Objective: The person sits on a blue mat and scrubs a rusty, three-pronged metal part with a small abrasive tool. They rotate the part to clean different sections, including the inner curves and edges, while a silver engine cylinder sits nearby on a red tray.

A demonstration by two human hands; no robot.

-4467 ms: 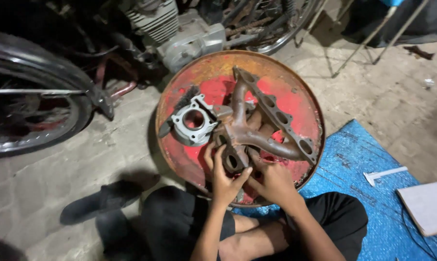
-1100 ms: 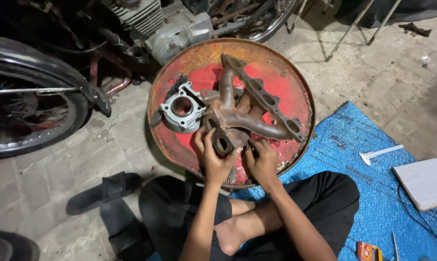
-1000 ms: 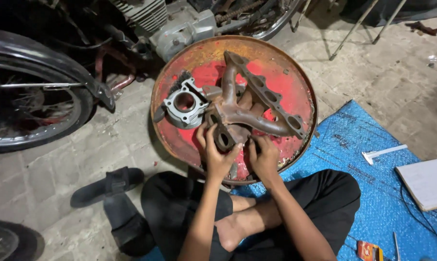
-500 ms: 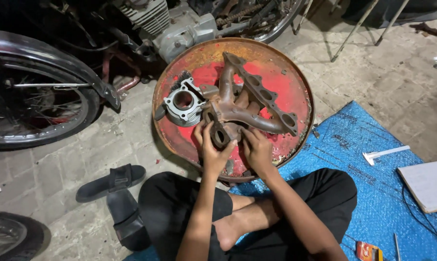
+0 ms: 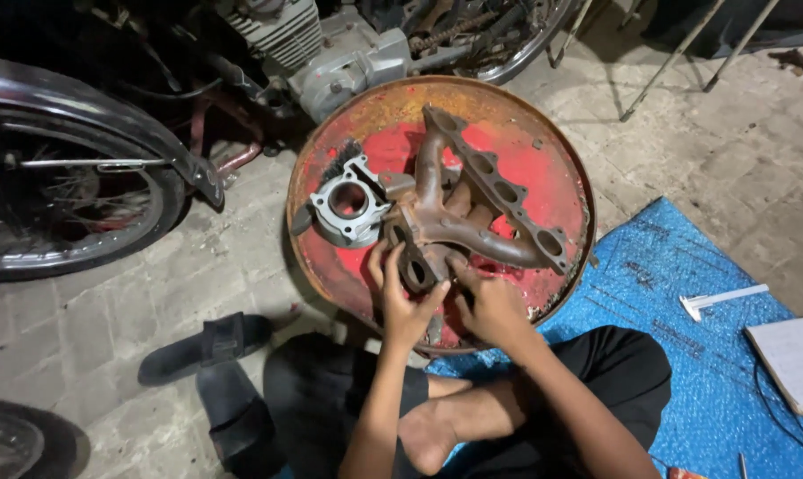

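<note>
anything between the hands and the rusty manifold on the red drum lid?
Nothing visible. The left hand and right hand already touch the near flange end of the rusty manifold, one on each side. The grey cylinder part sits to its left on the drum lid, clear of both hands.

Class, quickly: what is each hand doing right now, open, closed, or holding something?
Left hand: fingers spread, gripping the rusty manifold at its outlet flange.
Right hand: curled on the same flange, holding it.
</note>
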